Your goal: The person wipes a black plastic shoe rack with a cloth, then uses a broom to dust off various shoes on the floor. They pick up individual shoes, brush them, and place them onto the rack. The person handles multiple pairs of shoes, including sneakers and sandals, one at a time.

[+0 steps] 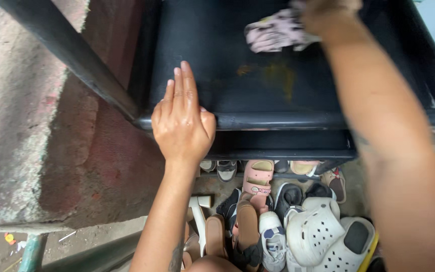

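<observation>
- Head view: the right hand bunches a pink cloth against the far part of the black shelf top.
- The left hand lies flat on the shelf's near edge, fingers straight, gripping nothing.
- The cloth looks soft, light and limp; probably best gathered in a fist.
- Shoes crowd the floor below.

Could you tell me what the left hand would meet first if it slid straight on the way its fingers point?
The left hand lies flat on the black shelf top, fingers pointing toward the back. That stretch of surface looks free; the pink cloth under the right hand lies off to the side.
</observation>
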